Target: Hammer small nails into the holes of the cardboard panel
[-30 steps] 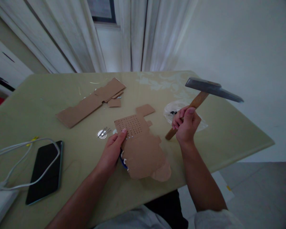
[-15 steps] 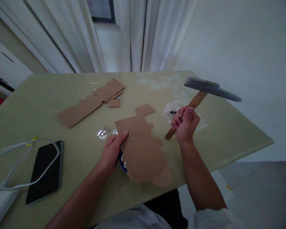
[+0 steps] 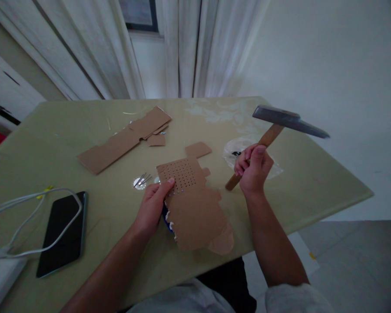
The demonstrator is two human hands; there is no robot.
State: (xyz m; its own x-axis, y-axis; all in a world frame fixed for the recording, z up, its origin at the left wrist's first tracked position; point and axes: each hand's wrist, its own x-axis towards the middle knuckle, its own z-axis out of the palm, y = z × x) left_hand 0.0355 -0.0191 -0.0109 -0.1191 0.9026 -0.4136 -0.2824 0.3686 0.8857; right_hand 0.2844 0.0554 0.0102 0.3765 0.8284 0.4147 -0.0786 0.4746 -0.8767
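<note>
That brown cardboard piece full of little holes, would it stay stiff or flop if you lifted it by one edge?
The perforated cardboard looks thin and flat, so probably light and somewhat bendy. Its hole grid likely weakens it there. The left hand pins its edge, suggesting it slides easily.

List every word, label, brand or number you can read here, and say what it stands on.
None can be read.
Hammer in the right hand: no mark shows.
Cardboard under the left hand: only punched holes, no print.
Phone: screen dark, blank.
Cardboard strip: plain.
</note>
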